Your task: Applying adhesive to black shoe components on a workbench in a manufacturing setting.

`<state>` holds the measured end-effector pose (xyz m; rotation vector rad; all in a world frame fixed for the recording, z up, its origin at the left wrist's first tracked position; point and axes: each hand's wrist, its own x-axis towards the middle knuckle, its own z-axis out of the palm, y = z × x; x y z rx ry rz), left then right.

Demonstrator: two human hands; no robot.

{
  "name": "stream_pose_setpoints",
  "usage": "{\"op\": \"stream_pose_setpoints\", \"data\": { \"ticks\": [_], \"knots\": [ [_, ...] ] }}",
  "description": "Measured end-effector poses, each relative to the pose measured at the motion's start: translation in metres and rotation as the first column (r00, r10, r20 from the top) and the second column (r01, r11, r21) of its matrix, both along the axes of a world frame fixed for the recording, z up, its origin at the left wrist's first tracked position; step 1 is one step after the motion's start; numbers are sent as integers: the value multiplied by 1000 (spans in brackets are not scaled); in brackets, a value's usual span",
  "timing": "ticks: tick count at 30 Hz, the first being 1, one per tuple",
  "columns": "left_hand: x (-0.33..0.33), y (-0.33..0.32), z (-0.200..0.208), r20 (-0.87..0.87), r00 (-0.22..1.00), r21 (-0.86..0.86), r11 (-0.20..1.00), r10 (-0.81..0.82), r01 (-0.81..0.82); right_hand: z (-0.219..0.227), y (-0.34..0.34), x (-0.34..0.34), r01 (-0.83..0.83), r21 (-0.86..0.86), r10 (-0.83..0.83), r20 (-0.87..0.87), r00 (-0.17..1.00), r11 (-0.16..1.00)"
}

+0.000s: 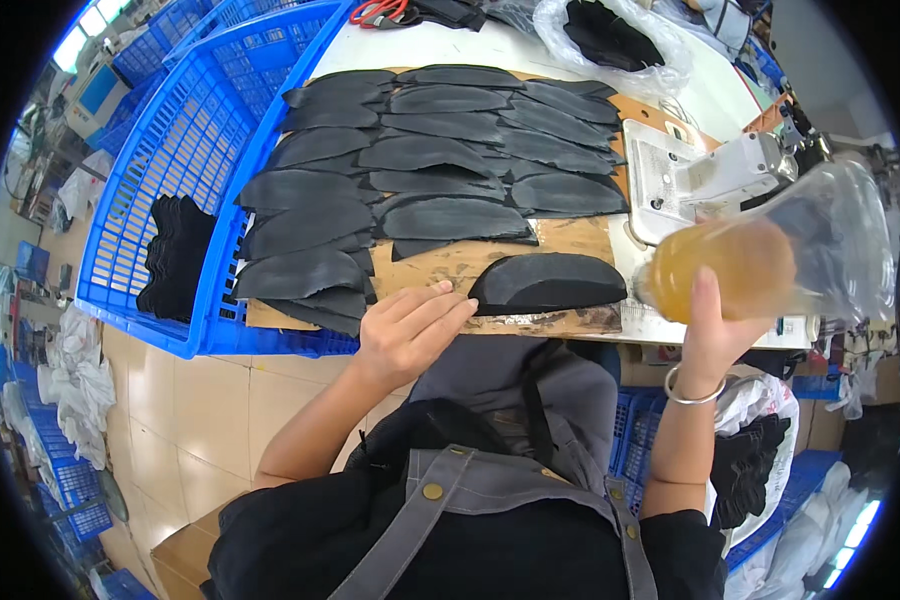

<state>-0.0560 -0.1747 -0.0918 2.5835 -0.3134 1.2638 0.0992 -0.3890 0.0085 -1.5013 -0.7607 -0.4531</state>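
Note:
My right hand (715, 335) is wrapped round a clear plastic bottle (735, 265), which lies tilted on its side in the air with amber liquid in it. The bottle is partly smeared by motion. My left hand (415, 330) rests with fingers stretched out on the front edge of a stained cardboard sheet (435, 268). Its fingertips are at the left tip of a black crescent-shaped piece (555, 280) that appears to be a small stack. Behind it, several more black curved pieces (440, 155) lie overlapping in three columns.
A blue plastic crate (205, 335) stands at the left, holding black wavy-edged pieces (178, 255). A white sewing machine (735, 170) is behind the bottle. At the back are a plastic bag of black pieces (610, 35) and red-handled scissors (378, 12). Another white bag (770, 400) sits lower right.

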Motion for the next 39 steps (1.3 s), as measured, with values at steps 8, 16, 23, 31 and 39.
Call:
{"op": "stream_pose_setpoints", "data": {
  "ticks": [8,16,23,31,39],
  "knots": [
    [3,-5,11,5,1000,7,1000,23,-23,-46,61,-25,-228,-545,386,195,902,807],
    [2,-5,10,-63,998,-5,1000,20,-20,-24,-2,9,61,-373,65,318,946,926],
    [14,-22,39,-218,973,-152,983,71,-106,-53,-56,45,57,368,63,-305,950,928],
    [79,-63,82,-518,845,-49,991,-133,126,-92,-56,52,78,802,587,-496,640,592],
    [107,-71,82,-649,755,-21,994,-98,111,-93,-56,50,-85,777,619,-425,661,624]
  ]
}}
